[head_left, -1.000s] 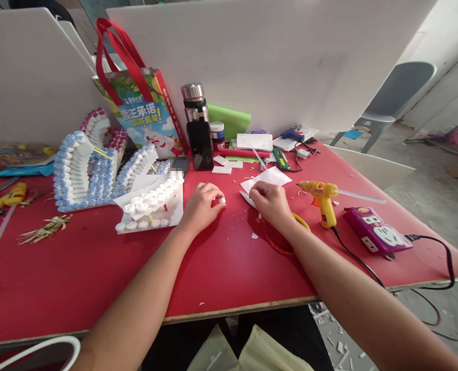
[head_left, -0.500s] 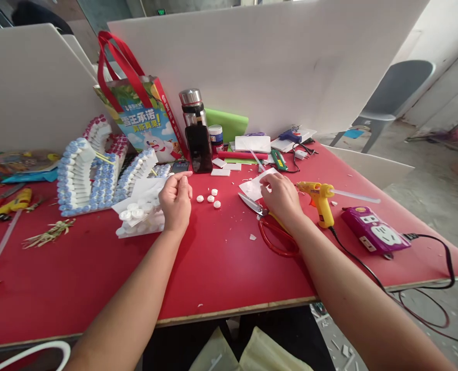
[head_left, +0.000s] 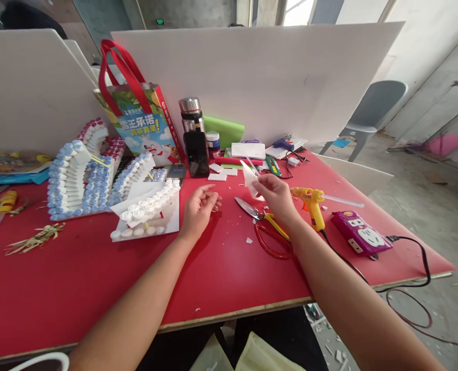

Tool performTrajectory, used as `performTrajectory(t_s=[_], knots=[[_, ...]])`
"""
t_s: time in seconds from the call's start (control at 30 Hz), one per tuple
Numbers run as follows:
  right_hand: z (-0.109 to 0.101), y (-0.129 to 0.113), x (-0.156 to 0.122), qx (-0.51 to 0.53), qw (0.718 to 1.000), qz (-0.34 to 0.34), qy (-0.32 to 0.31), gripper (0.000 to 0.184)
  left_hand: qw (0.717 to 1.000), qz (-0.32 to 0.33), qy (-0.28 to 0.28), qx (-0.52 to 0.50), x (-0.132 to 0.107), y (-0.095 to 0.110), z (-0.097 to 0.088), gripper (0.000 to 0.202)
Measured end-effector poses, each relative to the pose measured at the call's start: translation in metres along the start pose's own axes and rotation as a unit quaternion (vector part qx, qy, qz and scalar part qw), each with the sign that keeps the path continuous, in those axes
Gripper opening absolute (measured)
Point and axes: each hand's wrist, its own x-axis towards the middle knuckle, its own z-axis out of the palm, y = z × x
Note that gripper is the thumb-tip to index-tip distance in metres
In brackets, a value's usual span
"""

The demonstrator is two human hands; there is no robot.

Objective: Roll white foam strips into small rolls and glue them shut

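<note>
A small sheet of white paper [head_left: 249, 178], lifted off the table and bent, is pinched between the thumb and fingers of my right hand [head_left: 277, 193]. Below that hand lie scissors [head_left: 248, 207] with red and yellow handles. My left hand [head_left: 200, 211] is low over the table, its fingers loosely bent and apart, with nothing visible in them. It covers the spot where small white rolls lay. To its left stands a white card model [head_left: 170, 221] with rows of white paper rolls [head_left: 138, 212].
A yellow glue gun [head_left: 311, 203] and a purple power box [head_left: 362, 232] with cords are at the right. Behind are a phone [head_left: 196, 154], a flask [head_left: 191, 111] and a gift bag [head_left: 147, 123]. Blue-and-white roll models [head_left: 70, 180] stand at the left.
My right hand has raised the white paper from the table. My left hand has moved right, away from the card model and over the small white rolls. The view has shifted slightly.
</note>
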Motion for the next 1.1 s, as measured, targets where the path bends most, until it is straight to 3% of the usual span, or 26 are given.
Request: performTrajectory(t_s=[0.1,0.23,0.37,0.5,0.63,0.73,0.87,1.0,1.1], knots=[[0.007,-0.011,-0.007,0.264,0.956,0.102,-0.079,0.03,0.996,-0.054,-0.012,-0.066,0.003,-0.003,0.001,0.053],[0.012,-0.019,-0.014,0.36,0.906,0.172,-0.139,0.025,0.984,-0.1,-0.044,-0.142,0.001,-0.001,0.002,0.062],[0.011,-0.021,-0.016,0.345,0.905,0.174,-0.179,0.023,0.986,-0.082,-0.044,-0.135,0.0,0.003,0.002,0.063],[0.011,-0.02,-0.013,0.334,0.909,0.187,-0.164,0.022,0.993,-0.044,-0.022,-0.109,0.001,0.003,-0.002,0.057],[0.008,-0.021,-0.009,0.284,0.922,0.223,-0.141,0.048,0.995,-0.042,-0.048,-0.071,-0.001,0.006,-0.004,0.049],[0.007,-0.021,-0.01,0.267,0.913,0.253,-0.175,0.061,0.993,-0.052,-0.102,-0.011,-0.005,0.009,-0.003,0.037],[0.011,-0.021,-0.016,0.179,0.928,0.246,-0.216,0.038,0.99,-0.034,-0.136,0.033,-0.007,0.008,-0.001,0.038],[0.018,-0.02,-0.022,0.116,0.94,0.205,-0.247,0.032,0.993,0.011,-0.086,0.074,-0.006,0.004,-0.004,0.044],[0.02,-0.022,-0.024,0.131,0.949,0.188,-0.217,0.03,0.996,-0.002,-0.079,0.03,-0.005,0.003,-0.005,0.05]])
